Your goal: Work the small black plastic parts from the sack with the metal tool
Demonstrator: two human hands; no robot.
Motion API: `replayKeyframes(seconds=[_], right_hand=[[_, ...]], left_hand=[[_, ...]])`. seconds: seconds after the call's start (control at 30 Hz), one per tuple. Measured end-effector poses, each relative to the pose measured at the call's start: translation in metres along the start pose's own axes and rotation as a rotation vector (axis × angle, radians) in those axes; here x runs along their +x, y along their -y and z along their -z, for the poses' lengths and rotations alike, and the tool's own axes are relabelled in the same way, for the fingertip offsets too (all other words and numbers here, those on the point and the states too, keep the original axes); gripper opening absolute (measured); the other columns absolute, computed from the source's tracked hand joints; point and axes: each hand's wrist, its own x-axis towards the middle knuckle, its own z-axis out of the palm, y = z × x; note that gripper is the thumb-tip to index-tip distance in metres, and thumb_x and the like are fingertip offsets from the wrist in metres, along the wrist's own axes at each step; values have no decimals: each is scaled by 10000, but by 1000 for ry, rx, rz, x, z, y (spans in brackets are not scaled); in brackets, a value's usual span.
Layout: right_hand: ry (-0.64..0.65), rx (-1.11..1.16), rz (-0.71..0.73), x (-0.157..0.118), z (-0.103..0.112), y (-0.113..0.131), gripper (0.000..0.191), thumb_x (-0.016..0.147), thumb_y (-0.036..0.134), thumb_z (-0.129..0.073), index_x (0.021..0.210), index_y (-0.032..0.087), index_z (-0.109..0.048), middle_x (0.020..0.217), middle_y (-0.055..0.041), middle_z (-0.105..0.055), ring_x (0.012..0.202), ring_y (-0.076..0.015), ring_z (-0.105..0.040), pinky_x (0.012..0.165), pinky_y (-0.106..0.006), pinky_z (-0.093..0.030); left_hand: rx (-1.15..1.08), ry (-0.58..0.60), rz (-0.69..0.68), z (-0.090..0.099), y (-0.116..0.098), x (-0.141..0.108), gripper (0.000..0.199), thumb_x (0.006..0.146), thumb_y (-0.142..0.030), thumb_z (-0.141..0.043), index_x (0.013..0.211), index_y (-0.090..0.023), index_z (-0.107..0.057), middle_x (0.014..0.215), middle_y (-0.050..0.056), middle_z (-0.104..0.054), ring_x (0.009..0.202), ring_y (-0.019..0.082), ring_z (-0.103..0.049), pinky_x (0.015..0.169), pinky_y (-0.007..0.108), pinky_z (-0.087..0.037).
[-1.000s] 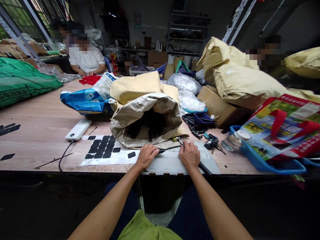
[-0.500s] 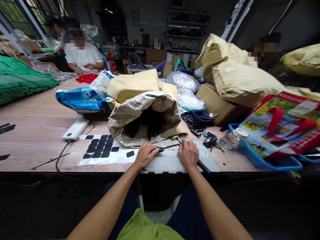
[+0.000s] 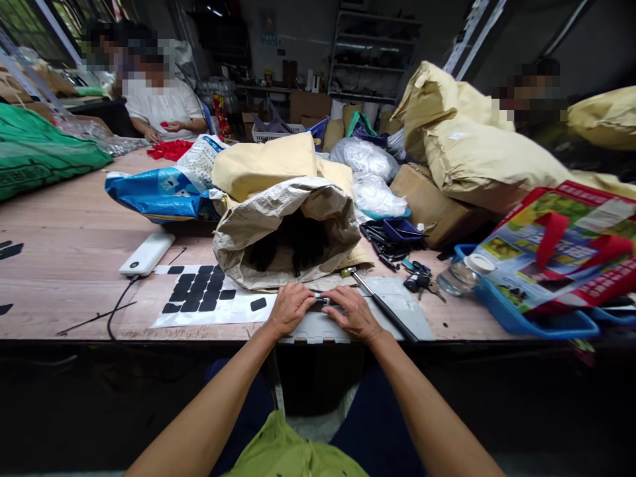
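Observation:
My left hand [image 3: 292, 309] is closed on a small black rod-like piece [image 3: 322, 300], low over the grey board [image 3: 318, 327]. My right hand [image 3: 354, 313] pinches the same piece from the other side, thumb and fingertips at its end. Most of the piece is hidden by the fingers, so its kind is unclear. A hammer [image 3: 380, 302] with a black handle lies on the board just right of my right hand. Behind both hands a woven sack [image 3: 238, 255] lies with its mouth facing me, dark black items [image 3: 308, 242] inside.
Left of my hands lies a white sheet of black stickers [image 3: 199, 291], with a white power bank [image 3: 146, 254] and cable beyond. To the right are keys [image 3: 437, 291], a clear jar [image 3: 460, 275] and a blue basket [image 3: 527, 318]. A co-worker in white [image 3: 163, 109] sits across the table.
My right hand has let go of the hammer, which now lies on the board, and has moved left to the black piece. My left hand stays at the piece.

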Motion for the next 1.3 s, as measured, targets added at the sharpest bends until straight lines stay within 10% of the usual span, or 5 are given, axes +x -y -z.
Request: replayKeyframes(seconds=[0.63, 1.07, 1.3], right_hand=[[-120, 282, 5, 3, -18, 0, 153, 940, 309, -635, 1010, 204, -722, 895, -41, -677, 860, -170, -624, 817, -297, -490], [-303, 383, -141, 0, -17, -2, 379, 771, 99, -528, 1114, 180, -668, 901, -36, -606, 765, -154, -568, 682, -260, -482], [-361, 266, -163, 4, -29, -10, 383, 759, 43, -452, 1028, 188, -683, 845, -33, -606, 796, -168, -585, 759, -283, -487]], left_hand=[[5, 15, -30, -1, 3, 0, 252, 1025, -363, -494, 1036, -280, -731, 1016, 23, -663, 995, 226, -527, 892, 393, -362], [-32, -19, -28, -2, 1, 1, 265, 1039, -362, -481, 997, -256, -720, 971, 15, -659, 963, 216, -529, 876, 375, -346], [-124, -20, -136, 12, -35, -35, 265, 1045, -383, -451, 1049, -215, -656, 983, 47, -658, 947, 217, -544, 869, 363, -372]])
